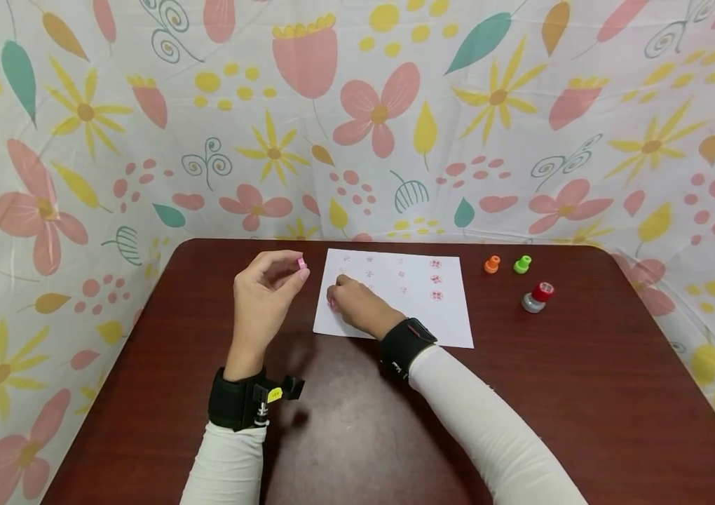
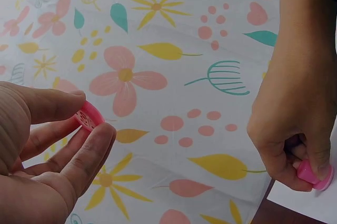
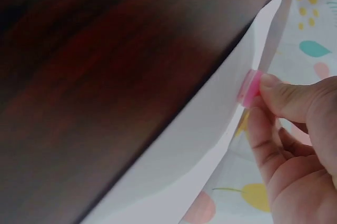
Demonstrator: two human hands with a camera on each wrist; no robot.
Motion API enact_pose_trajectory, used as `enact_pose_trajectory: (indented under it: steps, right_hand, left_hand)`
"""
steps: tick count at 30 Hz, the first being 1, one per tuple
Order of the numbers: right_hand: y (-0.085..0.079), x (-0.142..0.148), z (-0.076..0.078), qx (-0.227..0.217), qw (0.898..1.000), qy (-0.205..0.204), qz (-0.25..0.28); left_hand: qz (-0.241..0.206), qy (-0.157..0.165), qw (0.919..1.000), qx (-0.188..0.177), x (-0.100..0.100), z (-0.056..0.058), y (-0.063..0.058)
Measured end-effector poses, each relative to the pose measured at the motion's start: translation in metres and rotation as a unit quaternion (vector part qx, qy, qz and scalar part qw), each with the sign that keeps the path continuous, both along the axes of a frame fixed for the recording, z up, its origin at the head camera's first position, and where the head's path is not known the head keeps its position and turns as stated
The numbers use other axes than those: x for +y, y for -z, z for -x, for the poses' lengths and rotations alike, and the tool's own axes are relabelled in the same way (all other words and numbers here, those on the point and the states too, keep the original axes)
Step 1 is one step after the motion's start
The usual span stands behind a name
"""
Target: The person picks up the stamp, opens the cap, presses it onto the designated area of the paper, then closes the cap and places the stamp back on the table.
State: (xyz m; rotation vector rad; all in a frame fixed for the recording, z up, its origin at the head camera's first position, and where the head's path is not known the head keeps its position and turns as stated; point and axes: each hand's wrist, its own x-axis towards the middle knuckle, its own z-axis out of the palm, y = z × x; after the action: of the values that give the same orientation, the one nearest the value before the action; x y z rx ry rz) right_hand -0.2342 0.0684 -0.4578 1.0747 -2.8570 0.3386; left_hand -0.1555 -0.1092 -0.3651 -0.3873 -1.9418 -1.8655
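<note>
My left hand (image 1: 264,294) is raised over the table left of the paper, pinching a small pink stamp cap (image 2: 90,116) between thumb and fingertips. Red marks show on the cap's round face in the left wrist view. Over the left part of the white paper (image 1: 420,319), my right hand (image 1: 360,303) grips a pink toy stamp (image 3: 250,88) between thumb and fingers. The stamp's flat end is right at the paper's surface. Rows of small red prints (image 1: 436,280) mark the sheet, the largest and darkest down its right side.
Right of the paper stand an orange stamp (image 1: 492,264) and a green stamp (image 1: 522,264). Nearer to me is a red stamp (image 1: 543,292) with a grey part (image 1: 532,304) beside it. A flowered cloth (image 1: 357,140) hangs behind the dark brown table (image 1: 345,435).
</note>
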Motion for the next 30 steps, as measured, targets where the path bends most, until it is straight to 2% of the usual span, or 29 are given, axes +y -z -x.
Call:
enact_pose_trajectory:
  steps: [5, 9, 16, 21, 30]
  right_hand:
    - [0.003, 0.002, 0.0, -0.006, 1.0, -0.016, 0.024]
    - [0.0, 0.008, 0.001, -0.019, 0.996, -0.026, 0.079]
    - [-0.028, 0.023, -0.003, -0.015, 0.988, -0.005, 0.155]
    - [-0.049, 0.036, -0.013, -0.017, 0.976, 0.007, 0.217]
    - [-0.069, 0.057, -0.041, 0.001, 0.947, 0.009, 0.32]
  left_hand:
    - [0.005, -0.007, 0.9999, 0.006, -0.004, -0.002, 0.0]
    - [0.001, -0.009, 0.9998, 0.015, -0.007, -0.001, -0.002]
    - [0.0, -0.008, 0.9998, 0.02, -0.006, -0.001, -0.005]
    - [0.01, -0.004, 0.9998, 0.019, -0.003, -0.001, -0.005]
    - [0.029, 0.033, 0.9987, 0.027, 0.01, -0.003, -0.001]
